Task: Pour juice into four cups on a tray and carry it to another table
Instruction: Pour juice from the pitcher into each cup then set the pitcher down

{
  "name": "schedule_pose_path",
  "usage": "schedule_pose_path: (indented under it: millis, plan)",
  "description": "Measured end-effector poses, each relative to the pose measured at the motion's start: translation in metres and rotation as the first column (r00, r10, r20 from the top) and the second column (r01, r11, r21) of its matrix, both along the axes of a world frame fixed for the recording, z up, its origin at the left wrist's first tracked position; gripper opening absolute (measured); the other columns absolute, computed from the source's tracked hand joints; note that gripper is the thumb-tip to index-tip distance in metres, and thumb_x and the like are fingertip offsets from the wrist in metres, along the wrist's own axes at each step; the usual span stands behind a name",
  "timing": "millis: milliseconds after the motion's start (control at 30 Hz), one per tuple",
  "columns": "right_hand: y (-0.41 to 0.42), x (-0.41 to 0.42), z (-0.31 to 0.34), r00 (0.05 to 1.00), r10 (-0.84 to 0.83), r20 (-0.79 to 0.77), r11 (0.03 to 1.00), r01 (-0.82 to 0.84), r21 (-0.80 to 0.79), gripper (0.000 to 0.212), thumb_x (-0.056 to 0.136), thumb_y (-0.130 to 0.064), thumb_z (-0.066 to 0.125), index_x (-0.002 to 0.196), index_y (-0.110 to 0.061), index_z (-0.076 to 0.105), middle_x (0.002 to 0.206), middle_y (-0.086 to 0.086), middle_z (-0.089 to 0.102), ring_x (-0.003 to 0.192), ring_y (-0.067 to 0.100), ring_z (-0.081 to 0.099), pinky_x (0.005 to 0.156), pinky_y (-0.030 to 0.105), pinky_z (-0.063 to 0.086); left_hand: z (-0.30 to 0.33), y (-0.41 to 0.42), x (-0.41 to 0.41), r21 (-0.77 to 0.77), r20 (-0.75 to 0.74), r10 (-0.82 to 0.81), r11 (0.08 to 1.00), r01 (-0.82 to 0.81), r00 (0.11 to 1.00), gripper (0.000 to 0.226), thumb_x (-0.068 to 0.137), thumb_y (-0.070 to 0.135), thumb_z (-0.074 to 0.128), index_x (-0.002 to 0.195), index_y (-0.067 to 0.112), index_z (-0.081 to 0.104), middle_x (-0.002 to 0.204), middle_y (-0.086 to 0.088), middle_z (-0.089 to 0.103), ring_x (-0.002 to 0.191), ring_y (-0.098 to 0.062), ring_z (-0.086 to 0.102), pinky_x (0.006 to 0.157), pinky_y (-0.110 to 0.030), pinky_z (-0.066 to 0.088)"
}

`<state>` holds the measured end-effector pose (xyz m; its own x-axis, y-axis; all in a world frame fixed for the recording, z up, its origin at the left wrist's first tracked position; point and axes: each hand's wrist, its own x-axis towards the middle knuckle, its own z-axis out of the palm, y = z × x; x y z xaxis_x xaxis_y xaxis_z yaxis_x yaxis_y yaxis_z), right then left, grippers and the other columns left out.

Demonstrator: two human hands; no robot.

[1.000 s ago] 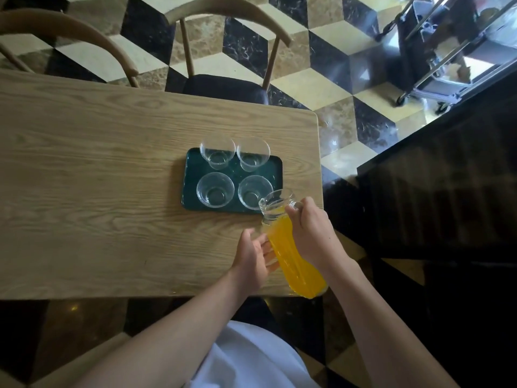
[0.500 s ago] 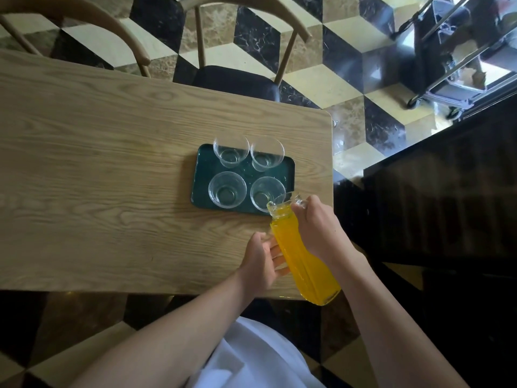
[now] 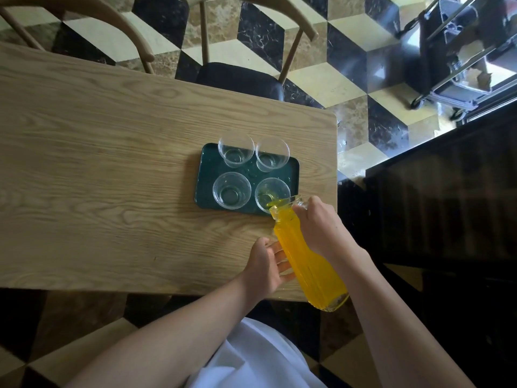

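A dark green tray (image 3: 206,175) lies near the right end of the wooden table (image 3: 98,169) with several clear glass cups on it. The near right cup (image 3: 270,193) has a little orange juice running into it. The near left cup (image 3: 231,191), far left cup (image 3: 235,149) and far right cup (image 3: 272,154) hold no juice. A glass pitcher of orange juice (image 3: 303,256) is tilted, its spout over the near right cup. My right hand (image 3: 321,225) grips its neck. My left hand (image 3: 265,264) holds its lower side with the fingers.
Two wooden chairs stand at the table's far side, one with a black seat (image 3: 237,78), the other (image 3: 84,26) further left. A metal trolley (image 3: 458,51) stands at the back right. A dark counter (image 3: 442,191) runs close along the table's right end.
The pitcher has tipped further forward and its spout has reached the near right cup. Juice now flows into that cup, which was empty before.
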<state>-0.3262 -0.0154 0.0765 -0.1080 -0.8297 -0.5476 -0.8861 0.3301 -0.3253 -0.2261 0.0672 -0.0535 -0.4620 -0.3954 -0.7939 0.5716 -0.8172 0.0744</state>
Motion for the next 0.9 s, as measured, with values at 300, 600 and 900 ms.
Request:
schedule_pose_path:
  millis: [300, 600, 900]
  plan:
    - [-0.004, 0.002, 0.000, 1.000, -0.010, -0.018, 1.000, 0.011, 0.018, 0.031, 0.103, -0.044, 0.042, 0.096, -0.014, 0.047, 0.093, 0.013, 0.058, 0.079, 0.031, 0.060, 0.063, 0.042, 0.049, 0.002, -0.001, -0.002, 0.027, -0.006, -0.001, 1.000, 0.001, 1.000, 0.057, 0.088, 0.045, 0.029, 0.112, 0.017, 0.072, 0.106, -0.012, 0.079, 0.094, -0.027, 0.076, 0.079, -0.048, 0.057]
    - [-0.009, 0.000, -0.003, 0.999, 0.002, -0.038, 1.000, -0.001, 0.018, 0.028, 0.102, -0.043, 0.044, 0.093, -0.016, 0.045, 0.082, 0.005, 0.051, 0.071, 0.024, 0.056, 0.055, 0.035, 0.041, 0.005, -0.003, -0.004, 0.051, -0.035, 0.020, 0.999, -0.018, 0.999, 0.058, 0.091, 0.044, 0.027, 0.120, 0.014, 0.068, 0.108, -0.014, 0.078, 0.111, -0.033, 0.067, 0.088, -0.053, 0.053]
    - [-0.013, 0.002, 0.002, 0.995, 0.060, -0.083, 0.998, -0.060, 0.008, 0.029, 0.104, -0.041, 0.044, 0.092, -0.014, 0.045, 0.085, 0.008, 0.053, 0.072, 0.024, 0.055, 0.050, 0.030, 0.036, 0.011, -0.007, -0.009, 0.085, -0.035, 0.035, 0.996, -0.032, 0.999, 0.059, 0.094, 0.043, 0.025, 0.122, 0.013, 0.068, 0.109, -0.014, 0.078, 0.115, -0.034, 0.064, 0.090, -0.055, 0.050]
